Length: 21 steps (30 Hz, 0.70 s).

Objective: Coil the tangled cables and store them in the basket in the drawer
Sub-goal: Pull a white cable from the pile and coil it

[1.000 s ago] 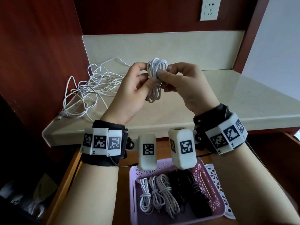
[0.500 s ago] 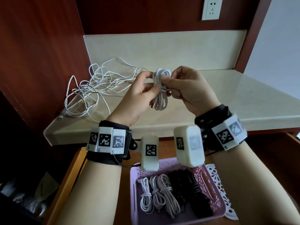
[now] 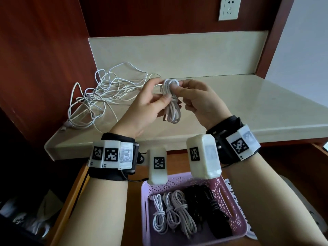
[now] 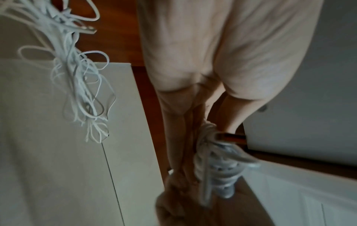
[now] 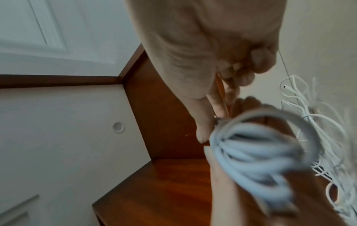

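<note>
Left hand (image 3: 145, 107): thumb and fingers pinch the middle of a coiled white cable (image 3: 171, 102).
Right hand (image 3: 200, 102): pinches the coil's top loops.
Coil: held above the pale surface (image 3: 248, 107).
Tangled cables (image 3: 104, 93): heaped on the surface, left.
Basket (image 3: 232, 206): lilac, in the open drawer (image 3: 74, 201), holding white and black coils.

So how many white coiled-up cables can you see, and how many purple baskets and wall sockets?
Purple plastic basket: 1
White wall socket: 1
White coiled cable bundles: 4, three in the basket, plus the held bundle pinched by the left hand and right hand
Total: 6
</note>
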{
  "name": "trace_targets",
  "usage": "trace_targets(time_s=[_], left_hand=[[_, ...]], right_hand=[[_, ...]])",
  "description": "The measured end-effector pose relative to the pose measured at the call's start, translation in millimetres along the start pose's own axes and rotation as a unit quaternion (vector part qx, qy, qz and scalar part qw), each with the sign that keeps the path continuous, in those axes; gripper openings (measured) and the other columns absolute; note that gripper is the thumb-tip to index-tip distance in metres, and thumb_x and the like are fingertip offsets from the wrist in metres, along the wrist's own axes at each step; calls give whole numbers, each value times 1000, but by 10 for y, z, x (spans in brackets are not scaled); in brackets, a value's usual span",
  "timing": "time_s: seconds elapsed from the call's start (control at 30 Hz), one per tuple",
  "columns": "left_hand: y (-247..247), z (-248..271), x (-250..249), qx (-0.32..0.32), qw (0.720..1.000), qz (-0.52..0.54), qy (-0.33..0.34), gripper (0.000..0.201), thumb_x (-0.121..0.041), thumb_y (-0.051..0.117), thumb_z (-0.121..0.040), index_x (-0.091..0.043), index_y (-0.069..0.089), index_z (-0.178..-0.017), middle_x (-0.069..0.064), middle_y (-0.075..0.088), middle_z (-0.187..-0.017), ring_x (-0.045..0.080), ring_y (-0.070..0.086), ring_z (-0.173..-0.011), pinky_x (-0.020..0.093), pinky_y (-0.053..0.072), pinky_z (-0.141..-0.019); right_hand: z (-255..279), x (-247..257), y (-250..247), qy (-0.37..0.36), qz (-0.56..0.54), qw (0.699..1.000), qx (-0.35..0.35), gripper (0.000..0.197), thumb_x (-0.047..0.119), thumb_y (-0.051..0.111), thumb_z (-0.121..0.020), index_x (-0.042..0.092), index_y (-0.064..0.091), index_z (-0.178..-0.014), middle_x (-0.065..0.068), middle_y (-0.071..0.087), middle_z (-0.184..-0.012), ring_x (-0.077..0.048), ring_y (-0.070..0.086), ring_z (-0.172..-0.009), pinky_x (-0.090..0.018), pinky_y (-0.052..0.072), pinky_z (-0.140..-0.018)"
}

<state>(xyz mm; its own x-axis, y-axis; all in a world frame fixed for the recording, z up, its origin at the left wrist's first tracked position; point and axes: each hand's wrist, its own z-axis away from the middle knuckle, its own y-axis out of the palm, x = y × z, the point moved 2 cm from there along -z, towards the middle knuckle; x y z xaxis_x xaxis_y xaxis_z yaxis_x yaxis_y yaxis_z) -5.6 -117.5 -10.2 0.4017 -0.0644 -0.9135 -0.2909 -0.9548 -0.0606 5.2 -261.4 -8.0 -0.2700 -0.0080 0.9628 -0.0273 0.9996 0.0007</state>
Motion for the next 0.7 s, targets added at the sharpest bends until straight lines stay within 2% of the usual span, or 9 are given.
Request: trace_targets(time_s=[0.07,0.17,0.23,0.33,0.4,0.5,0.6,0.63,0.7], left_hand=[[-13,0,10,5,1000,-6,2,26,-5,51,-96,-17,49,-118,15,64,-90,26,62,-82,32,52,-70],[-38,-10,28,20,999,-27,9,28,-2,52,-95,-25,53,-111,3,67,-86,12,65,-79,27,52,-76],[-53,-11,46,25,999,-40,12,31,0,51,-95,-27,54,-109,-3,68,-82,8,65,-78,26,52,-77],[-71,9,32,27,999,-27,14,31,-2,53,-94,-30,55,-107,-4,70,-85,11,66,-84,28,52,-82],[-71,26,14,37,999,-27,19,28,-7,54,-92,-30,55,-108,3,68,-91,17,64,-89,36,51,-88],[-69,24,19,40,999,-21,17,28,-6,54,-94,-30,54,-108,9,66,-92,21,64,-90,42,50,-89],[-62,1,62,40,999,-6,-8,31,-1,56,-92,-25,51,-111,0,70,-78,13,66,-77,30,54,-78],[-54,1,66,41,999,-9,-16,31,0,58,-90,-22,50,-110,-3,71,-73,10,67,-74,25,55,-75],[-52,-16,83,35,998,-39,-27,30,-4,65,-86,-20,48,-105,-2,73,-74,9,69,-75,26,55,-77]], right_hand=[[-10,-39,-27,8,31,999,36,26,33,65,-87,9,65,-95,4,53,-70,-5,41,-56,-22,26,-57],[34,-63,6,45,32,991,123,45,42,60,-84,4,63,-109,-3,59,-90,-16,48,-81,-29,30,-73],[46,-60,25,45,27,991,124,38,37,58,-88,5,64,-107,-3,61,-88,-16,50,-80,-29,32,-74],[45,-45,68,27,31,993,114,26,34,55,-93,10,66,-96,1,64,-78,-13,54,-70,-30,35,-78],[43,-26,89,8,41,994,101,32,35,59,-90,5,66,-96,-5,62,-79,-20,52,-74,-35,36,-80],[43,-9,110,-22,49,996,78,43,38,63,-84,-5,65,-91,-12,57,-75,-24,45,-72,-35,32,-70],[46,-34,103,-22,67,995,75,55,39,62,-88,-16,60,-95,-20,58,-81,-26,49,-73,-36,38,-72],[52,-45,93,-14,62,995,76,53,37,60,-91,-15,61,-100,-24,60,-86,-29,54,-75,-36,42,-74],[55,-72,72,8,42,995,85,47,36,56,-91,-9,63,-107,-27,64,-98,-34,61,-87,-34,48,-83]])
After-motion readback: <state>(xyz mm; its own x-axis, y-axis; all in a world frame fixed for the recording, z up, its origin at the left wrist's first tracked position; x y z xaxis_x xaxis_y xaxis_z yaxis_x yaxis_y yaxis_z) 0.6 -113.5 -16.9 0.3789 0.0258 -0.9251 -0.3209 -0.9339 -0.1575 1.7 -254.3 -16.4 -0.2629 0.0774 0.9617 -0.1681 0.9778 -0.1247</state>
